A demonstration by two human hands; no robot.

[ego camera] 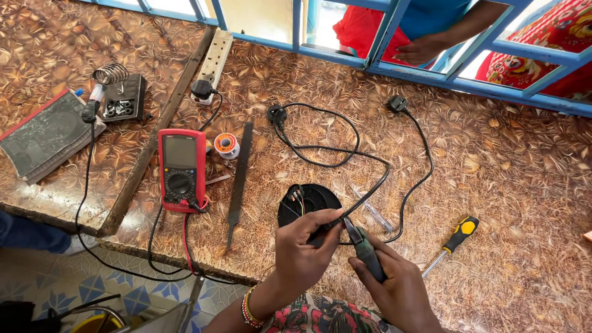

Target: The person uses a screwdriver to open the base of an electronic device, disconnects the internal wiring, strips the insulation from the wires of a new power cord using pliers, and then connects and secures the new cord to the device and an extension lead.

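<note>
While the round black base (308, 202) lies open with its wires bared, the left hand (305, 250) pinches the black cord (364, 196) near its cut end. The right hand (394, 290), fist curled at five o'clock, clamps green-handled pliers (365, 248), their nose on that cord. No joint looks finished (screwdriver (453, 243) waits at three o'clock, red multimeter (181, 169) at nine).
</note>
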